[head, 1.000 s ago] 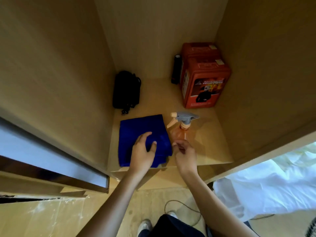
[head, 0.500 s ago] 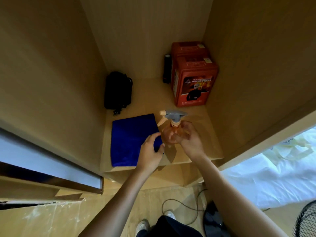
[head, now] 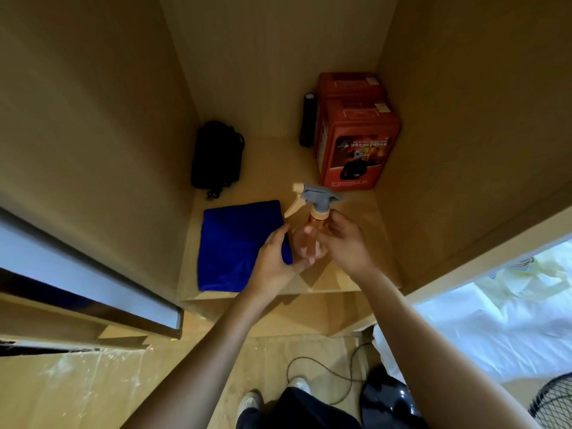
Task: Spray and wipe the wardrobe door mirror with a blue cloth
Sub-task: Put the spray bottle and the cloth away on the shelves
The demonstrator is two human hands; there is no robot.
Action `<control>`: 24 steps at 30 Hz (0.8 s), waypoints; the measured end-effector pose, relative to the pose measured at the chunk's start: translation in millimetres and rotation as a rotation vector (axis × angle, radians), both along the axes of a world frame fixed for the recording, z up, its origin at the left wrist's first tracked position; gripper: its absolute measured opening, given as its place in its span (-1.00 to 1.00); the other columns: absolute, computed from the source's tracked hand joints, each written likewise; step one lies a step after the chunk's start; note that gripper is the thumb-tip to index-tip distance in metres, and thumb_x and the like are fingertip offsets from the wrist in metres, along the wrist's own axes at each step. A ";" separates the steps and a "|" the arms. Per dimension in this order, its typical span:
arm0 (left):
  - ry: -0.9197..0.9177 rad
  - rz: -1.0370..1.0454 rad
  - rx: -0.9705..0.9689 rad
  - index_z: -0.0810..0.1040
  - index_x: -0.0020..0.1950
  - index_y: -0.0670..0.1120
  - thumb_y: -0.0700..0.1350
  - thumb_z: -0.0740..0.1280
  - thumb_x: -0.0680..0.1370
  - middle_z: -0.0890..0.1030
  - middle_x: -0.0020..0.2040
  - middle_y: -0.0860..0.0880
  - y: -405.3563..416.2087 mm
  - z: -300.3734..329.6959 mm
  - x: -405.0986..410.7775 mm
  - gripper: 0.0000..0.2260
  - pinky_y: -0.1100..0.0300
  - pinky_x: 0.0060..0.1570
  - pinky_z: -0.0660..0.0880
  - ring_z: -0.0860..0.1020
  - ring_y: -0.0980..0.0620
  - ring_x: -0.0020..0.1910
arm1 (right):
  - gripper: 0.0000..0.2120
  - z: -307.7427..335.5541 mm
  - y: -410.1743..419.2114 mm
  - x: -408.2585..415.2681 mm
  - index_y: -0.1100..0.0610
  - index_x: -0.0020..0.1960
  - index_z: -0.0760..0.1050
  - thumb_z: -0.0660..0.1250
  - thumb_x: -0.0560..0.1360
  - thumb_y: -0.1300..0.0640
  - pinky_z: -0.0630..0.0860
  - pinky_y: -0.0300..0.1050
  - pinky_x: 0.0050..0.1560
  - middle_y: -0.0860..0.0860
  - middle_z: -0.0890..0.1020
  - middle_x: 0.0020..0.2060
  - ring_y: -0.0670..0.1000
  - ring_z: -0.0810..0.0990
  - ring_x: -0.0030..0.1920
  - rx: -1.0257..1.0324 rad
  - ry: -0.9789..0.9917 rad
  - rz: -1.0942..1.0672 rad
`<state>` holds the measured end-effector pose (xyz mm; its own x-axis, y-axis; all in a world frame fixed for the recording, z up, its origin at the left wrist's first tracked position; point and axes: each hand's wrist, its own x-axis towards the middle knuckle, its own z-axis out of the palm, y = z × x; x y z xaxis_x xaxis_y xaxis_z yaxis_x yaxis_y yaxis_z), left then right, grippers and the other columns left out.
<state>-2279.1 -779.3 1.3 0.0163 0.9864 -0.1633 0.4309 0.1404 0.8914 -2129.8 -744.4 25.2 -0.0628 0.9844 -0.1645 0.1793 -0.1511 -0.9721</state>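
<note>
Progress first: this is the very start, by the look of it. Spray bottle point(head: 311, 233) and blue cloth point(head: 238, 246) are both down inside the wardrobe, on the wooden shelf point(head: 365, 264) at the centre of the frame, so my read is that nothing has been sprayed and nothing wiped. The mirror door point(head: 77, 274) shows only as a pale strip running along the left edge of the frame, and I can't tell its condition from here. Left to do: lift both items out, spray, wipe.

Now the grip. The right hand point(head: 346, 246) is on the bottle, just right of centre, fingers curled round the orange body below the grey trigger head, thumb up near the collar. That looks like a proper hold, though whether the bottle has left the shelf I can't say. The left hand point(head: 274, 261) comes in from the lower middle, fingers bent and reaching over the right edge of the cloth towards the bottle's near side; fingertips seem to touch the bottle through the clear plastic, but how firmly it clasps anything I cannot tell.

The cloth lies flat and folded, left of the bottle, touching or nearly touching it. Behind, in the upper centre, stand a red box point(head: 356, 140), a black cylinder point(head: 308, 122) beside it and a black pouch point(head: 216, 156) to the left, all well apart from the hands.
</note>
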 end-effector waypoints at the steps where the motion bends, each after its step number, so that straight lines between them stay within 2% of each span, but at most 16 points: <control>1: -0.030 -0.010 -0.009 0.22 0.52 -0.07 0.03 0.53 0.38 0.30 0.47 -0.02 -0.3 0.7 -0.2 -0.19 0.24 0.36 0.25 0.27 0.04 0.45 | -0.84 3.7 -1.8 0.8 0.03 0.00 0.56 0.48 0.46 0.16 0.54 -0.04 0.14 -0.03 0.69 -0.05 0.00 0.65 0.04 -0.001 0.014 0.009; 3: -0.061 -0.027 -0.015 0.21 0.52 -0.05 0.15 0.55 0.30 0.30 0.48 -0.02 -3.1 3.9 -0.1 -0.10 0.08 0.42 0.29 0.28 0.04 0.46 | -0.81 9.8 -5.9 1.8 0.07 0.05 0.58 0.48 0.45 0.13 0.54 -0.08 0.13 -0.02 0.69 -0.04 -0.01 0.65 0.05 0.006 0.023 0.025; 5: -0.080 -0.044 -0.001 0.23 0.51 -0.02 0.25 0.51 0.24 0.36 0.45 0.01 -8.9 7.4 0.1 -0.06 0.03 0.38 0.36 0.34 0.07 0.42 | -0.78 14.7 -12.1 0.9 0.06 0.07 0.58 0.49 0.45 0.10 0.54 -0.13 0.09 -0.05 0.70 -0.06 -0.06 0.65 0.02 0.021 0.018 0.047; 10: -0.099 -0.059 0.098 0.39 0.36 0.05 0.04 0.56 0.32 0.53 0.21 0.08 -31.4 11.8 -3.1 -0.34 0.14 0.14 0.52 0.51 0.17 0.17 | -0.79 20.4 -33.1 -10.8 0.06 0.07 0.59 0.48 0.45 0.13 0.53 -0.23 -0.03 -0.03 0.70 -0.09 -0.08 0.66 -0.03 0.055 0.039 0.101; 12: -0.123 -0.041 0.100 0.41 0.35 0.07 0.03 0.56 0.33 0.53 0.20 0.11 -42.4 10.3 -9.5 -0.37 0.17 0.13 0.52 0.51 0.20 0.17 | -0.79 22.6 -41.5 -17.5 0.10 0.09 0.59 0.48 0.46 0.15 0.57 -0.16 0.03 0.00 0.70 -0.08 -0.02 0.66 -0.01 0.072 0.048 0.118; 16: -0.134 -0.032 0.090 0.41 0.32 0.09 0.04 0.55 0.35 0.53 0.22 0.10 -66.8 7.0 -31.0 -0.41 0.08 0.16 0.54 0.53 0.16 0.18 | -0.80 21.8 -64.2 -37.0 0.17 0.06 0.59 0.47 0.46 0.17 0.56 -0.08 0.04 0.06 0.69 -0.10 0.03 0.66 -0.04 0.082 0.033 0.142; 21: -0.166 -0.068 0.037 0.42 0.34 0.02 -0.01 0.57 0.33 0.56 0.20 0.06 -105.2 -1.0 -67.5 -0.37 0.08 0.15 0.54 0.55 0.15 0.16 | -0.77 16.7 -105.4 -66.0 0.15 0.08 0.60 0.49 0.45 0.14 0.59 -0.06 0.07 0.04 0.70 -0.08 -0.01 0.67 -0.03 0.057 0.008 0.126; 24: -0.192 -0.114 0.006 0.44 0.27 0.09 0.06 0.57 0.28 0.59 0.16 0.06 -134.3 -6.5 -90.4 -0.39 0.13 0.11 0.54 0.56 0.14 0.14 | -0.77 7.4 -138.0 -87.8 0.14 0.07 0.61 0.50 0.44 0.12 0.60 0.03 0.10 0.05 0.70 -0.08 0.01 0.68 -0.03 0.032 -0.006 0.097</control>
<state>-2369.5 -913.6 -5.2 0.1576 0.9774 -0.1407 0.2657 0.0953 0.9593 -2217.6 -882.4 32.6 -0.1568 0.9785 -0.1338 0.1975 -0.1017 -0.9750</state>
